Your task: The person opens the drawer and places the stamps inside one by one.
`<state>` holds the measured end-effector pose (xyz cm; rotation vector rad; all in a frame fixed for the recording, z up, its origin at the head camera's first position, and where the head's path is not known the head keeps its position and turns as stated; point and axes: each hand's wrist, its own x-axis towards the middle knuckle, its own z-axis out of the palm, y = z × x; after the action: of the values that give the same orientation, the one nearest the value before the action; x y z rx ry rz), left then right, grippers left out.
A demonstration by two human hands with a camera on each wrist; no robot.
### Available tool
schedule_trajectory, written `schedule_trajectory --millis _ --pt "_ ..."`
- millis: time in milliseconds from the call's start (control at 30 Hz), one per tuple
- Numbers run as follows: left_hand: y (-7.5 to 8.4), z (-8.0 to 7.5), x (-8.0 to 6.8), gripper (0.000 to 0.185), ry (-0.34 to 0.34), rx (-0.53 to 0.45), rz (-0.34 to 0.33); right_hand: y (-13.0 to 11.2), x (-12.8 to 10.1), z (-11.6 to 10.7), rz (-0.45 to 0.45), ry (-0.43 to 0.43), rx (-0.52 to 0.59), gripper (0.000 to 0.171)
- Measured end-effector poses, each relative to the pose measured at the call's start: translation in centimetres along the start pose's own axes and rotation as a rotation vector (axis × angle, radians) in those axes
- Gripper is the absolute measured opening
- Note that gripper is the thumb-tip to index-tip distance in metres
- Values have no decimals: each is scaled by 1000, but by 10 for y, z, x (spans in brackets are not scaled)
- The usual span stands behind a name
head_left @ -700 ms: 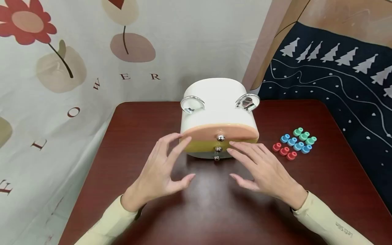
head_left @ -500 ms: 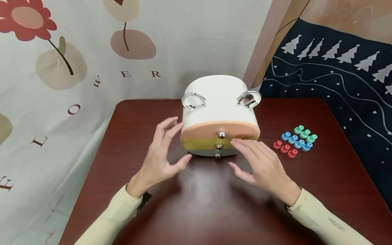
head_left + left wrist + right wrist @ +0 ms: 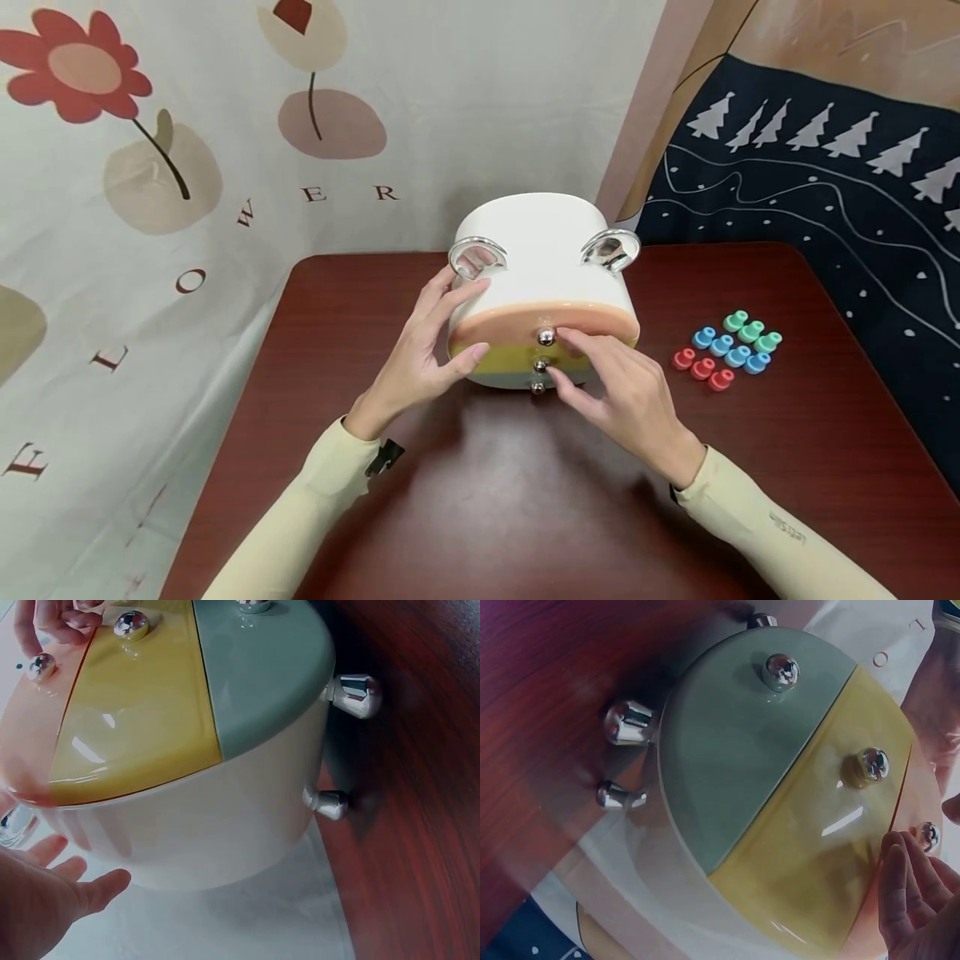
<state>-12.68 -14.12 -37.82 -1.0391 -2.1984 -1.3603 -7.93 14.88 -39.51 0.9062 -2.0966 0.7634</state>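
A white drawer box [image 3: 536,242] has silver ear-shaped rings on top. Its front carries an orange-pink drawer [image 3: 498,323], a yellow drawer [image 3: 487,360] and a grey-green drawer [image 3: 727,735], all closed, each with a round silver knob. My right hand [image 3: 633,396] is at the front, its fingertips right beside the top knob [image 3: 928,835]. The thumb is apart from the fingers, near the middle knob [image 3: 873,763] in the head view. My left hand [image 3: 416,362] is spread at the box's left side, fingers straight and holding nothing.
To the right of the box, small pegs lie on the dark red table [image 3: 480,517] in rows: green pegs [image 3: 752,332], blue pegs [image 3: 738,357] and red pegs [image 3: 702,368]. Silver feet [image 3: 628,722] support the box. A flower-print cloth [image 3: 225,100] hangs behind.
My left hand has moved forward and right, up to the box's left side. My right hand has moved left along the front, bringing its fingertips to the top knob.
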Motion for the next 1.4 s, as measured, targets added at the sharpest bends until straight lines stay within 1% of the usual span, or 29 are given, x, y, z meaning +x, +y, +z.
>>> schedule_trajectory --millis 67,133,267,367,500,533,633,767,867,933,1100,1300,1400 --pt "-2 2 1 65 -7 -18 0 0 0 4 16 16 13 46" --pt "-4 3 3 67 -16 -14 -5 -1 2 8 24 41 8 43" --pt "-6 5 9 73 -46 21 -6 -2 6 15 30 101 -30 36" --pt "-6 6 13 74 -48 23 24 -2 9 19 24 143 -49 32" --pt "-8 9 16 70 -22 -4 79 -2 10 24 12 184 -44 30" --pt "-9 10 16 69 -18 -13 84 -2 10 25 9 196 -40 30" --pt "-9 11 16 67 -22 -43 43 -2 9 28 4 240 -21 29" --pt "-7 14 16 64 -36 -86 -27 -2 8 33 7 327 -4 27" --pt "-7 15 17 62 -35 -102 -33 -3 6 37 14 380 2 28" --pt "-6 15 18 61 -34 -107 -29 -4 5 38 15 400 6 28" --pt "-5 11 20 63 -44 -97 -34 -8 3 41 7 420 39 29" --pt "-2 3 22 74 -107 -57 -64 -15 -2 43 -6 436 101 31" --pt "-3 -1 24 80 -150 -72 -60 -19 -4 44 -20 453 112 29"
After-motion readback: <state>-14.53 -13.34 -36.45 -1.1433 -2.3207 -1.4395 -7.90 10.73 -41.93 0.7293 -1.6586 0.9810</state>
